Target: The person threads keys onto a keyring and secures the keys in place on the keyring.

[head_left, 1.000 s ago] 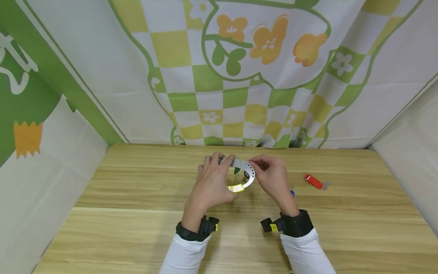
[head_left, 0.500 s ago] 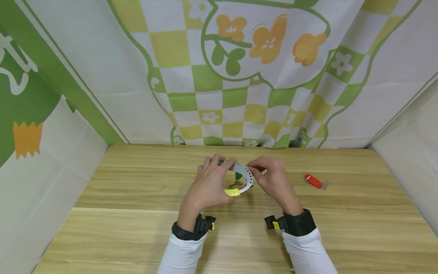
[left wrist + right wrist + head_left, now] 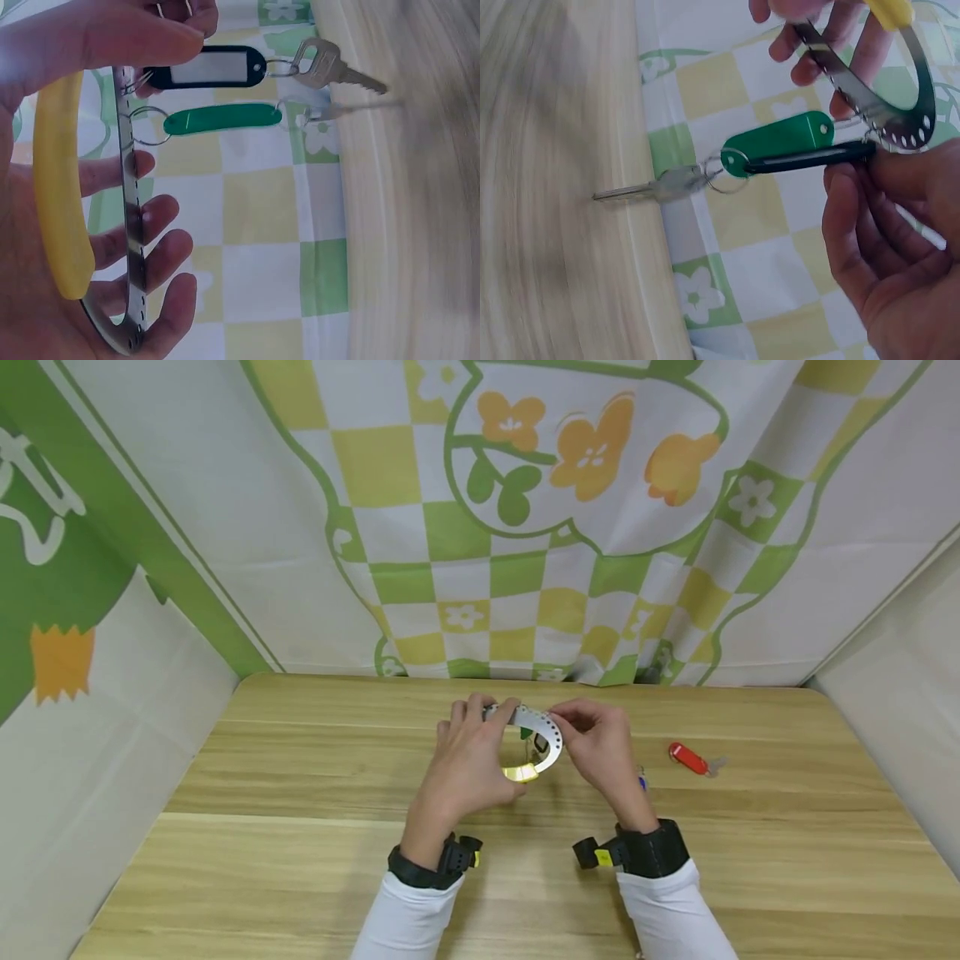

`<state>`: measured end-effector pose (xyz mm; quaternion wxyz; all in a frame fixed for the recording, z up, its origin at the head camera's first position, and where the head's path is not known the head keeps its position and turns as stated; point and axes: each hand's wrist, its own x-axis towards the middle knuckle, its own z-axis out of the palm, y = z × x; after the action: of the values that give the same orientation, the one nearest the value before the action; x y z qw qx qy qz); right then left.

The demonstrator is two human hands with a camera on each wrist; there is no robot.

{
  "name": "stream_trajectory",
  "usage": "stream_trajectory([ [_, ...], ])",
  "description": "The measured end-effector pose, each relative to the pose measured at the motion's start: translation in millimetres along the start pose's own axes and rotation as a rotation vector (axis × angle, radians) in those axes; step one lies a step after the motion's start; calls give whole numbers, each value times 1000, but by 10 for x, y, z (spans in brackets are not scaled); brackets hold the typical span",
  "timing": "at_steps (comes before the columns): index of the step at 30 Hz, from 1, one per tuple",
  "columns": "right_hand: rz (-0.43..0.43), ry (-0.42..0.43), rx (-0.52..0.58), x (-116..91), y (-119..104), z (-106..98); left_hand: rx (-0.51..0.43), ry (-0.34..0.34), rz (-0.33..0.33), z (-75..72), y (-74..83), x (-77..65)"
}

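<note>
My left hand [image 3: 465, 768] holds a D-shaped metal key carrier [image 3: 540, 720] with a row of holes and a yellow handle [image 3: 64, 195]. Hanging from it by wire rings are a green key tag [image 3: 225, 118] and a black key tag [image 3: 214, 67] with a white label. Each tag has a key on a ring at its far end, such as the silver key [image 3: 324, 66] below the black one. At the holed edge my right hand [image 3: 600, 747] pinches the ring end of the black tag. Whether that ring passes fully through a hole cannot be seen.
To the right, a red key tag [image 3: 688, 758] with a key [image 3: 717, 766] lies on the wooden table [image 3: 300, 843]. Something blue [image 3: 642, 783] shows partly behind my right wrist. A patterned curtain [image 3: 525, 610] hangs at the table's back edge.
Half a second ago the carrier was tilted and slightly lower to the left; it has come back up to about its earlier pose. Both hands keep their holds.
</note>
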<state>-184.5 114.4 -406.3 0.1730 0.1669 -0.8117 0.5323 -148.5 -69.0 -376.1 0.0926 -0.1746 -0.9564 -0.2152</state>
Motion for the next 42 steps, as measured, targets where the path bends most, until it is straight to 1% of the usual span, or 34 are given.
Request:
stream_trajectory([
  [1,-14,-9,-4,3,-1,-6,2,-3,7,-3,-5,-3],
  [4,-101,-45,-30,10,49,-27,1,-22,32,-16,-30,-14],
  [8,-236,-92,-119,13,53,-61,-10,-62,57,-37,-63,-29],
  [10,-269,-104,-145,10,46,-70,-15,-73,61,-43,-74,-32],
  [12,-262,-108,-153,6,45,-69,-21,-74,58,-43,-77,-30],
  [13,-239,-105,-148,4,44,-62,-20,-69,53,-40,-76,-28],
  [15,-172,-91,-134,-2,45,-47,-21,-53,39,-33,-68,-22],
  [19,-5,-49,-67,-7,42,-13,-7,-12,11,-8,-31,-9],
  [21,52,-32,-32,-5,40,-4,1,3,1,4,-12,-5],
  [23,81,-22,-4,-3,38,0,6,11,-1,14,0,-5],
  [25,72,-21,9,0,34,-2,10,11,5,16,0,-9],
  [27,29,-32,11,1,35,-13,8,4,20,10,-12,-15],
  [30,-88,-69,-20,5,37,-46,1,-28,48,-16,-42,-28],
  [33,-212,-125,-71,9,43,-84,2,-66,74,-45,-74,-37],
  [35,-264,-154,-104,11,45,-104,7,-86,83,-59,-90,-40],
  [37,-285,-174,-124,11,45,-113,5,-94,84,-65,-97,-41],
  [39,-277,-175,-138,10,44,-107,-9,-89,76,-64,-98,-40],
  [42,-207,-157,-132,6,35,-77,-16,-62,53,-53,-91,-35],
])
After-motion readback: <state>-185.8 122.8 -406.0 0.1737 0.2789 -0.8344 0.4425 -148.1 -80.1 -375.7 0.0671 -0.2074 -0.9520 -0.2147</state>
